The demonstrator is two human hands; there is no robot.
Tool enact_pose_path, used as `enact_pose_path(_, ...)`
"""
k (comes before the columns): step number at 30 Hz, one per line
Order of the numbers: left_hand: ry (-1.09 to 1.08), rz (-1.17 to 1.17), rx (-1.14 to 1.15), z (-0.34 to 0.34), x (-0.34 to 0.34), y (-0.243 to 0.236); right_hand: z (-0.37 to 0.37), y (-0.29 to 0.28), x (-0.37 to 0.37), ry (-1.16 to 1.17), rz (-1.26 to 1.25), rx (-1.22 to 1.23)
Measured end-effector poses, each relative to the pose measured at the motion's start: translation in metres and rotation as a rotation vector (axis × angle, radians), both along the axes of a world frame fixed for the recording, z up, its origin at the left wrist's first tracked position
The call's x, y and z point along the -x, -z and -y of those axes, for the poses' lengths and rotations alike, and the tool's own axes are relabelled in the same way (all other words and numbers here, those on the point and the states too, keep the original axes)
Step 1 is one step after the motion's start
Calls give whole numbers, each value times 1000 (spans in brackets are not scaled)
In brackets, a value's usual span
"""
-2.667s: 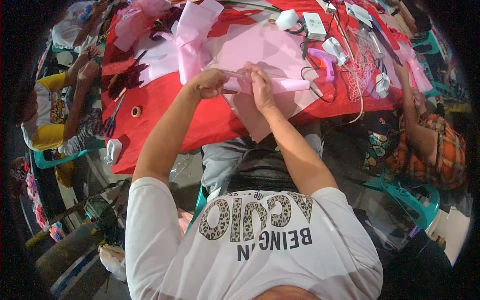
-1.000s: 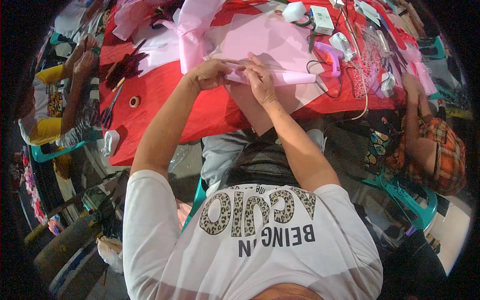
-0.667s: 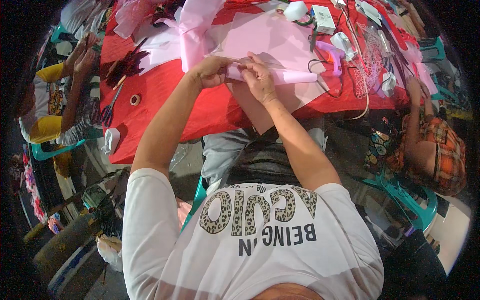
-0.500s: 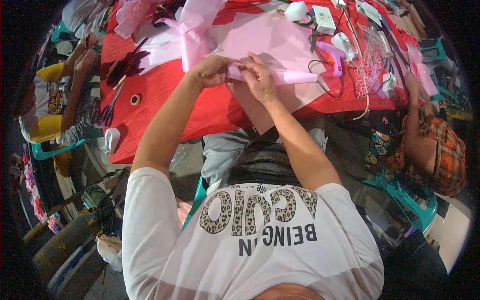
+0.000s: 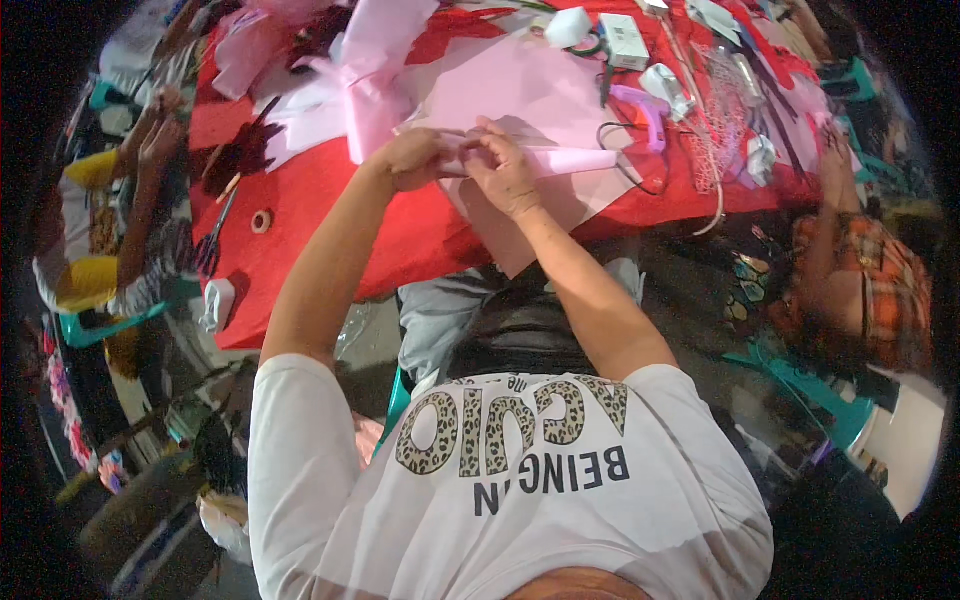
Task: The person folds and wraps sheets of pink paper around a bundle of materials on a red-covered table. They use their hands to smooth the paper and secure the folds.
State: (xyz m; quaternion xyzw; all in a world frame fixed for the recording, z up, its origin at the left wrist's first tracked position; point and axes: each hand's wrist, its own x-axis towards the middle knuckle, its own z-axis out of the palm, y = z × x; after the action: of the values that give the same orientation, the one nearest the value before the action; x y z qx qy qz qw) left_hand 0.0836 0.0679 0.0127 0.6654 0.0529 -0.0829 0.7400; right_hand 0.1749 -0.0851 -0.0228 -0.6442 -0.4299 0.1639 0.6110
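Note:
A narrow roll of pink wrapping paper [image 5: 575, 160] lies across the table in front of me, its tapered end pointing right. At its left end my left hand [image 5: 418, 160] is closed, fingers bent inward on the paper. Close against it, my right hand [image 5: 498, 172] pinches the same paper with curled fingers. What lies between the fingertips is partly hidden. Beneath the hands is a flat pink sheet [image 5: 510, 90], with a duller corner hanging over the table's near edge. A gathered pink paper bow shape [image 5: 370, 85] stands just beyond my left hand.
On the red-covered table [image 5: 310, 260], a purple glue gun [image 5: 648, 112], a white box [image 5: 624, 42] and pink netting [image 5: 708, 135] lie right. Scissors [image 5: 210, 248] and a tape roll [image 5: 262, 221] are left. A person in yellow sleeves [image 5: 88, 285] sits left, another in plaid [image 5: 885, 300] right.
My hands have drawn closer together on the pink paper, fingertips now nearly touching. The whole view has shifted slightly, so the table things sit a little further left.

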Motion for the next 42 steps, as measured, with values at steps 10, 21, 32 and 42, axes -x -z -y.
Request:
enact_pose_path(10,-106,-319,-202,-9,8,-3,-3,8,0,31,-368,-78)
enact_pose_path(21,-228,-310,310,-4,9,8,-1,9,0,-15,-491,-125)
enact_pose_path(32,-304,-261,424,16,3,4,7,-2,-1,-8,-396,-32)
enact_pose_path(42,-258,-130,242,-12,-2,57,2,12,-5,30,-397,-113)
